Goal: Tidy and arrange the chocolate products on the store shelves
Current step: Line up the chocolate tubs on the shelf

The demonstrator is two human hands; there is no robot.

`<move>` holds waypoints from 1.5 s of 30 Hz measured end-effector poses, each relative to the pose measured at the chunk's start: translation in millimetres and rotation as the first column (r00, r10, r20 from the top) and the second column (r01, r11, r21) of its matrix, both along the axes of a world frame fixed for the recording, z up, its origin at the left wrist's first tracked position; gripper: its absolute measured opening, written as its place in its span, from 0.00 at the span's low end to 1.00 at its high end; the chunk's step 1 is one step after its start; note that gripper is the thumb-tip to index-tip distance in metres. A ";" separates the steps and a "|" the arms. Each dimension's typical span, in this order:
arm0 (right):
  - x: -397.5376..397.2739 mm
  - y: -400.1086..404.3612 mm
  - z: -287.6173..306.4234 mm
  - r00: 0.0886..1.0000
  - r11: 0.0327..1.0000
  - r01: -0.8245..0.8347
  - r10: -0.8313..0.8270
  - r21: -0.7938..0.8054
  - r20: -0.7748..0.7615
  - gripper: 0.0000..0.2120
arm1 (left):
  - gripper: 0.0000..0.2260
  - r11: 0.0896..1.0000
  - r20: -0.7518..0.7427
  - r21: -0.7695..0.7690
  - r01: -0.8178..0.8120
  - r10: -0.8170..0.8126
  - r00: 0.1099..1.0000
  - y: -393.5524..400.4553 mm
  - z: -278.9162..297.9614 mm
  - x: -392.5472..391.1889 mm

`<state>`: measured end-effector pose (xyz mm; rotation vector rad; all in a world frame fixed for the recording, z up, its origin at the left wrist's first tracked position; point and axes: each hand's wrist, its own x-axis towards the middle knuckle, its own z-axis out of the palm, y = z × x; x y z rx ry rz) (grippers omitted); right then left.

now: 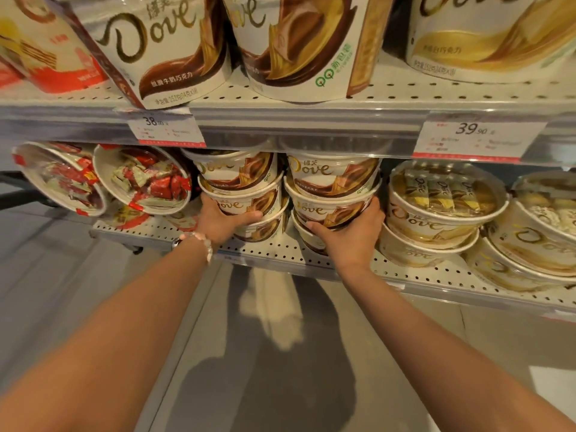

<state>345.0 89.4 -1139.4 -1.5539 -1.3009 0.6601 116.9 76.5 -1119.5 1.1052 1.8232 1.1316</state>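
1. We've got both hands on the two Dove tub stacks, middle of lower shelf (280, 249): left hand (219, 221) cups left stack (241, 194), right hand (349, 235) cups right stack (333, 191).
2. Tubs prob. light, stiff card w/ slick sides; stacks could topple, so hold low.
3. Tags above read 38 (166, 127) & 39.90 (477, 138).

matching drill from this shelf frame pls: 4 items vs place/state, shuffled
Items:
1. left hand
2. right hand
3. 38.00 price tag
4. red-wrapper tubs

Place/state:
A. tipped on their sides, lower shelf, far left
B. on the upper shelf's front edge
C. gripping the left stack of brown Dove tubs
D. gripping the right stack of brown Dove tubs

Pairs: 1-C, 2-D, 3-B, 4-A
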 end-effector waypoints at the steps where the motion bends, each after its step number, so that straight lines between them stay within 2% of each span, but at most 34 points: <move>1: 0.1 0.5 1.3 1.000 1.000 -0.001 0.001 -0.001 0.002 0.53 | 0.58 1.000 -0.002 0.004 0.002 -0.002 1.000 0.3 0.8 0.5; 7: -3.9 -1.0 11.9 0.999 0.997 0.018 -0.015 -0.081 0.042 0.50 | 0.50 0.999 -0.018 0.024 -0.026 0.026 0.999 -0.6 -1.9 3.4; 10: -10.7 -5.4 17.3 0.999 0.985 0.032 -0.033 -0.171 -0.004 0.50 | 0.46 1.000 0.006 0.013 -0.014 0.014 1.000 -2.5 -1.0 4.4; 13: -12.2 -14.9 34.0 0.995 0.974 -0.018 -0.004 -0.226 -0.095 0.43 | 0.33 0.998 0.025 -0.029 0.058 -0.058 0.998 -8.0 16.1 6.7; 16: -11.9 -40.5 64.7 0.978 0.958 -0.180 0.149 -0.222 -0.146 0.35 | 0.23 0.958 0.090 -0.111 0.263 -0.254 0.963 -29.9 44.6 2.7; 19: -15.2 -76.0 105.6 0.884 0.846 -0.454 0.391 -0.278 -0.255 0.16 | 0.17 0.875 0.167 -0.223 0.429 -0.399 0.901 -49.8 80.9 -0.7; 21: -18.0 -88.7 132.0 0.851 0.833 -0.511 0.455 -0.212 -0.263 0.12 | 0.09 0.869 0.063 -0.198 0.454 -0.451 0.890 -53.2 104.2 -3.5; 23: -21.6 -92.4 158.1 0.891 0.903 -0.429 0.419 -0.022 -0.174 0.13 | 0.08 0.899 -0.151 -0.114 0.423 -0.437 0.887 -54.1 127.6 -7.0; 25: -26.9 -93.0 182.2 0.935 0.923 -0.327 0.347 0.202 -0.074 0.13 | 0.08 0.910 -0.249 0.070 0.408 -0.380 0.891 -58.4 150.6 -9.9; 27: -32.2 -90.2 200.7 0.978 0.894 -0.208 0.203 0.397 0.055 0.17 | 0.06 0.871 -0.313 0.328 0.365 -0.264 0.912 -64.2 168.6 -9.8; 30: -37.3 -74.4 220.4 0.992 0.812 -0.001 -0.073 0.583 0.103 0.27 | 0.12 0.779 -0.386 0.610 0.141 0.137 0.912 -65.4 193.9 -4.3; 32: -41.3 -59.6 230.2 0.981 0.805 0.100 -0.179 0.585 0.079 0.39 | 0.26 0.692 -0.318 0.722 0.030 0.293 0.902 -57.4 203.9 -1.2; 33: -43.5 -52.4 233.5 0.977 0.821 0.128 -0.201 0.557 0.071 0.46 | 0.36 0.688 -0.287 0.726 -0.018 0.326 0.901 -51.6 206.7 0.3; 35: -49.1 -40.7 236.2 0.979 0.868 0.153 -0.198 0.472 0.048 0.56 | 0.48 0.739 -0.235 0.668 -0.088 0.321 0.917 -40.7 211.1 4.4; 37: -53.9 -32.2 234.7 0.982 0.896 0.154 -0.186 0.417 0.036 0.61 | 0.53 0.770 -0.225 0.630 -0.097 0.300 0.927 -31.3 211.9 6.2; 41: -55.1 -20.1 232.1 0.984 0.910 0.152 -0.175 0.386 0.024 0.65 | 0.55 0.787 -0.193 0.611 -0.082 0.249 0.949 -18.5 212.5 1.2; 45: -54.3 -15.5 230.6 0.990 0.918 0.142 -0.141 0.371 -0.028 0.65 | 0.56 0.803 -0.134 0.590 -0.086 0.202 0.970 -14.0 213.0 -5.9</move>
